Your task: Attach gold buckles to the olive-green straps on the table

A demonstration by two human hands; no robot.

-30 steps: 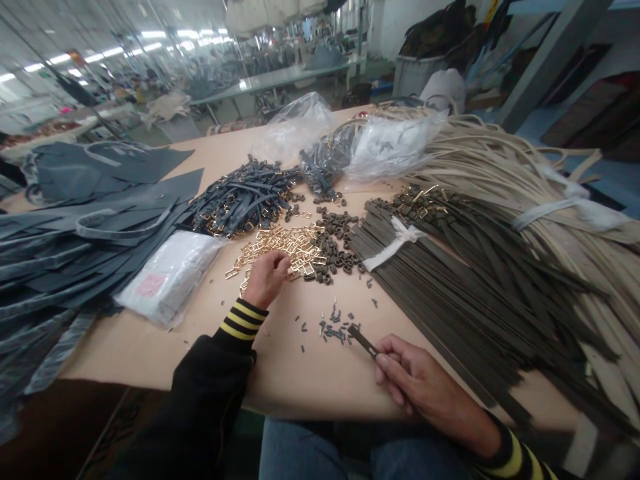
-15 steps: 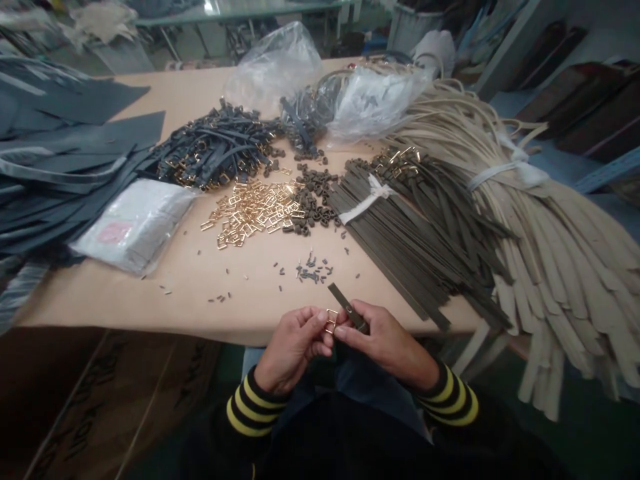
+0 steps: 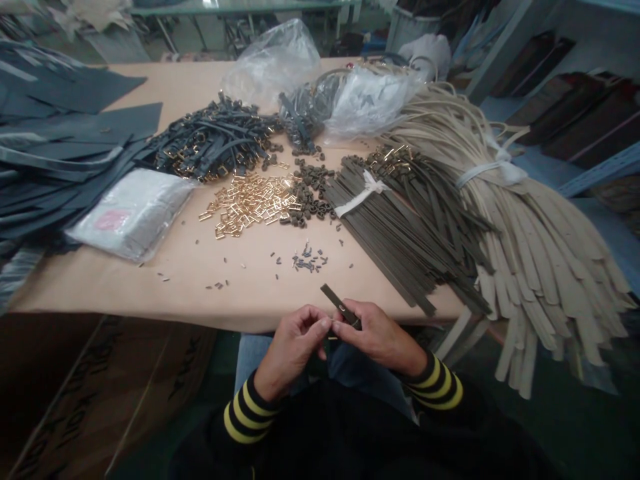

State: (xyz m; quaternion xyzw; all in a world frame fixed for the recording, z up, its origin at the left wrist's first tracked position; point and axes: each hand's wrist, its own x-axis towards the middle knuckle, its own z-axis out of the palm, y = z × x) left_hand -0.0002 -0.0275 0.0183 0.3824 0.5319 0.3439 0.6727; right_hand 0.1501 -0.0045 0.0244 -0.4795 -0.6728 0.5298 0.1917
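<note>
Straps (image 3: pixel 297 119) show through a clear bag (image 3: pixel 323 100) on our table (image 3: pixel 175 287); our left hand (image 3: pixel 295 343) pinches a mostly hidden buckle (image 3: pixel 333 338), our right hand's (image 3: pixel 384 337) grip clamps an olive strip (image 3: pixel 332 297).

From my head, one camera is looking forward and down, catching my left hand (image 3: pixel 295 343) and right hand (image 3: pixel 384 335) nearby, the table (image 3: pixel 150 287) stretching beyond.
</note>
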